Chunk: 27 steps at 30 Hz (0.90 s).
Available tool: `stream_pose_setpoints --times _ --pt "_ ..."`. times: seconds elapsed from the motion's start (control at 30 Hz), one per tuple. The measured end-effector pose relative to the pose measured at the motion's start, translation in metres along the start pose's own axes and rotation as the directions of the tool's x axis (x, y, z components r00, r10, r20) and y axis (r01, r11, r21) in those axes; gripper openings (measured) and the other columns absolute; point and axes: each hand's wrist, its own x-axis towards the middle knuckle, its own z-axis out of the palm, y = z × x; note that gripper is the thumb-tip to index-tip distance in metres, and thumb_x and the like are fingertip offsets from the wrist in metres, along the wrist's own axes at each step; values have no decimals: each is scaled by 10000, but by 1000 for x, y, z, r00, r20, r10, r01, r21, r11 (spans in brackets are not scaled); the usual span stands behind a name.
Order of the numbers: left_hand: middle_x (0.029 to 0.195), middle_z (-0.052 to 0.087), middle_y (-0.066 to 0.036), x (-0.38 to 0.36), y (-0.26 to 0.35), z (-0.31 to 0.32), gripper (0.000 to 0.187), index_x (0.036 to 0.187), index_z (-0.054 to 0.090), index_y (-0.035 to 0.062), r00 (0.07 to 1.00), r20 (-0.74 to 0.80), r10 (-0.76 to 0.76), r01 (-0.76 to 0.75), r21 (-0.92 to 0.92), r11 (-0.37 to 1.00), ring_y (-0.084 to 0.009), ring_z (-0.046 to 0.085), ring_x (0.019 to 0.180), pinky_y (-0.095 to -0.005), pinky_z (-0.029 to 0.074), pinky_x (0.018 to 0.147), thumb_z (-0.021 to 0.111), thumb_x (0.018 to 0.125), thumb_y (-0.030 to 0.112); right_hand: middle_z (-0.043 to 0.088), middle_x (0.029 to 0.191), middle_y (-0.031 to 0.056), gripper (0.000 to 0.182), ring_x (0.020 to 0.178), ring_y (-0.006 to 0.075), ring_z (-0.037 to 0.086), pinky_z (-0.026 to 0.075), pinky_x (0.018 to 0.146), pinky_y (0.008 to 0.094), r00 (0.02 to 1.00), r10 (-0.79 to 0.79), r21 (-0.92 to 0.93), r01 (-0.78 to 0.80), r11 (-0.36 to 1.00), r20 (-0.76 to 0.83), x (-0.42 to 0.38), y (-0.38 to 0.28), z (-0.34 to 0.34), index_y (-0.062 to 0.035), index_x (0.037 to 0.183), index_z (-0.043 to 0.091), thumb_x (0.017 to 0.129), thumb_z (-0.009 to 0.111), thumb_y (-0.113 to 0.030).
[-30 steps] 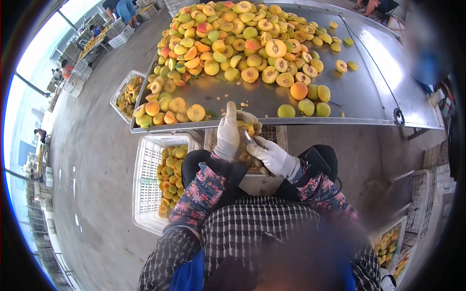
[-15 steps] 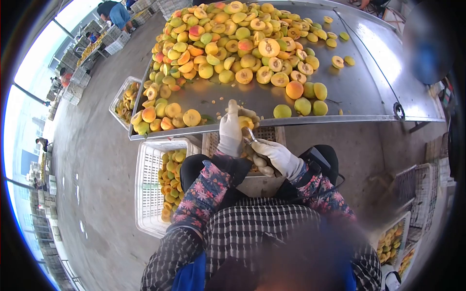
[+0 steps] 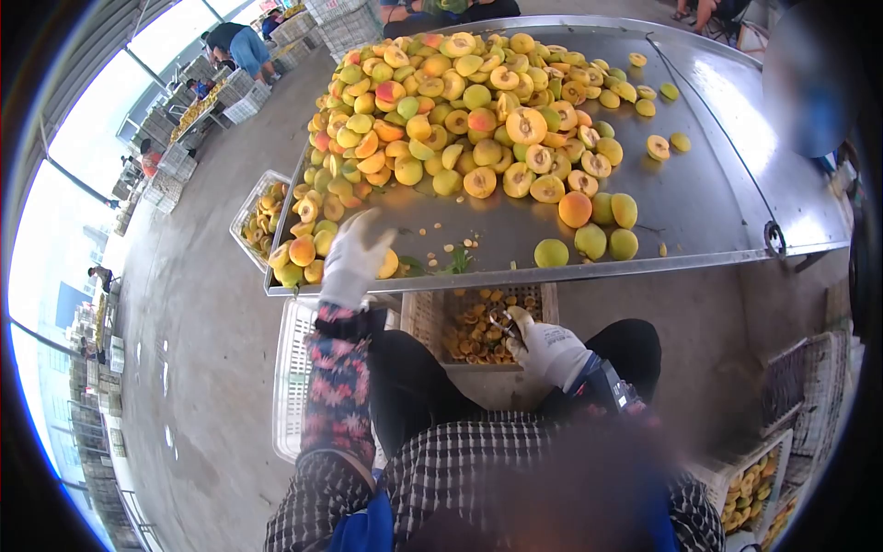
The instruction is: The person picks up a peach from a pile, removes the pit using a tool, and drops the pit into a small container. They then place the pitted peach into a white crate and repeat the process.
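My left hand [image 3: 357, 259], in a white work glove, reaches over the near left corner of the metal table [image 3: 515, 274]. Its thumb stands apart from the fingers, close to some yellow peach halves [image 3: 302, 248]; motion blurs it a little. My gloved right hand [image 3: 552, 351] is closed around a small shiny metal tool [image 3: 502, 321], whose exact kind I cannot make out. That hand is above a crate [image 3: 426, 317] under the table edge, with pitted scraps and small pieces inside. A large heap of halved and whole peaches [image 3: 441, 120] covers the table's far left part.
A white plastic crate [image 3: 292, 363] stands on the floor by my left knee. Another crate of peaches [image 3: 246, 230] sits beyond the table's left side. Stacked crates [image 3: 800, 386] line the right. Several whole peaches [image 3: 590, 241] lie near the front edge. Other people work in the background.
My left hand has left the peach half it held against the tool and moved left over the table. My right hand has lowered slightly, still with the tool. The view has shifted.
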Motion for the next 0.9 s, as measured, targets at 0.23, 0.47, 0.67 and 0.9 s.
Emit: stream_pose_setpoints --times 0.23,0.47,0.67,0.9 --pt "1225 595 -192 110 63 125 505 1216 578 61 957 283 -66 60 30 998 -348 557 1161 -405 439 980 623 856 412 662 891 239 438 872 408 649 485 791 488 996 -33 67 28 997 79 3 -9 -6 -35 1304 410 964 469 -304" --pt "1176 596 -248 128 73 170 624 1170 529 -50 909 361 -210 241 -43 970 -338 639 1029 -409 536 845 707 788 411 657 852 248 450 830 414 649 486 759 489 994 -66 131 54 990 86 1 -8 -7 -32 1288 422 963 480 -338" --pt "1133 608 -145 89 71 119 485 1262 477 8 831 549 -87 549 -786 284 -260 633 972 -381 554 751 671 852 178 646 826 244 377 776 415 641 487 718 455 940 -249 347 320 881 -233 6 -2 7 -10 1228 469 952 521 -261" --pt "1166 606 -149 -21 81 50 351 1240 504 25 886 464 18 434 -813 -388 -284 607 1042 -438 506 912 551 912 141 616 793 197 330 711 401 615 470 619 446 731 -311 210 525 825 -608 5 -47 -27 -44 1221 453 936 554 -177"
